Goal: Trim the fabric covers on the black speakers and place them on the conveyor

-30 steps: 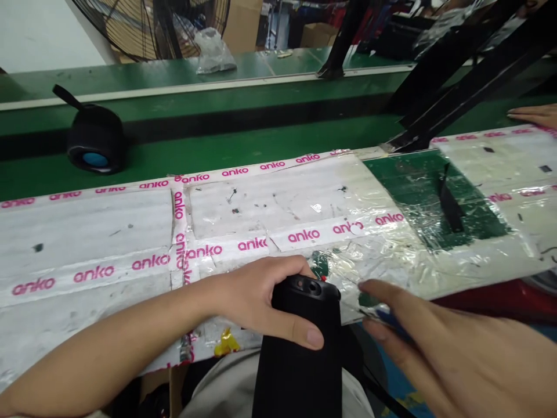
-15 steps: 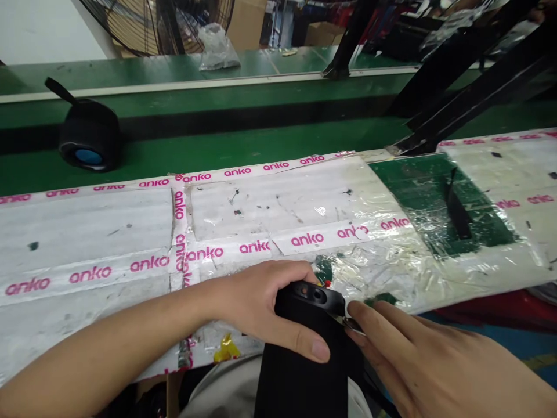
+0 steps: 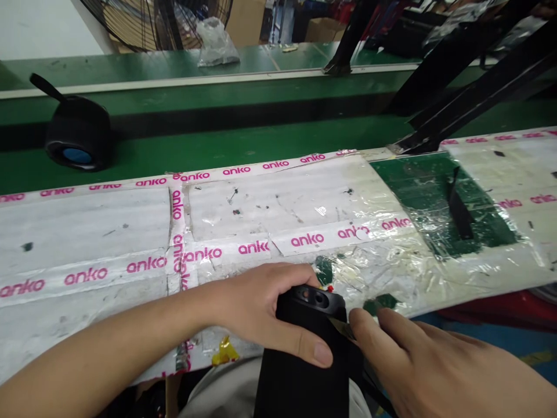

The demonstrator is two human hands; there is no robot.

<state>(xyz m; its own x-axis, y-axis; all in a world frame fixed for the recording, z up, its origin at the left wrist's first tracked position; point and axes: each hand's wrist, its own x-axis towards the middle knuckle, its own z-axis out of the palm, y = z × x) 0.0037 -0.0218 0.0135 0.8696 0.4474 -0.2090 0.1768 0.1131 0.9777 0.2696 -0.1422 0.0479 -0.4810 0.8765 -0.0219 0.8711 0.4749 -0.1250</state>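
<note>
Two hands on one black casing [image 3: 300,360]: left hand [image 3: 261,307] gripping it, right hand [image 3: 418,371] fingers pinching one thin blade [image 3: 342,328].

Beyond the grip lies a white table cover [image 3: 270,203], taped with pink-lettered strips (crumpled plastic in spots). Farther off and leftward, a round black speaker [image 3: 77,139] sits on the green belt [image 3: 243,148]; a clear bag [image 3: 215,42] rests farthest back.

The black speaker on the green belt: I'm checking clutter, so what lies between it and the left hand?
In the head view, between the black speaker and the left hand lie bare green belt and white bench covering with pink anko tape.
</note>
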